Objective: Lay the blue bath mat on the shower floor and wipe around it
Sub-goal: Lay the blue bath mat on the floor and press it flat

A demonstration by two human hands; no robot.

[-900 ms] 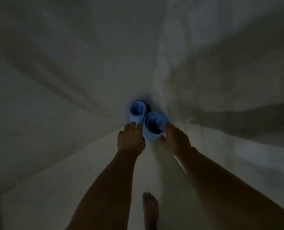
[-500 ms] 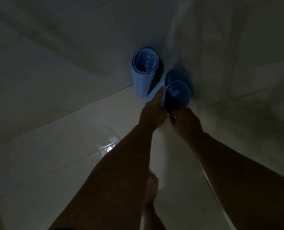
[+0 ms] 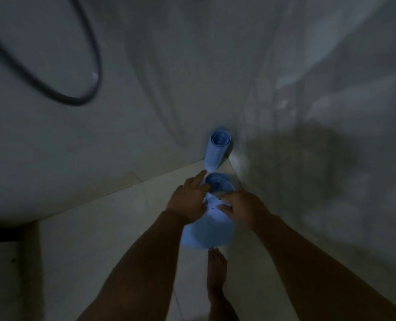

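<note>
Two rolled blue bath mats are in the dim shower corner. One roll stands upright against the wall joint, untouched. The other blue bath mat hangs between my hands, partly unrolled, its loose end spreading down toward the floor. My left hand grips the rolled top from the left, fingers over the rim. My right hand holds the mat's right side. The image is blurred.
A dark shower hose loops on the left wall. Pale tiled floor runs from the corner toward me. My bare foot stands just below the mat's hanging edge. A dark recess sits at the left floor edge.
Both hands have lifted one roll away from the corner toward me, and its lower part has unrolled. The other roll stays upright in the corner. The camera has tilted up.
</note>
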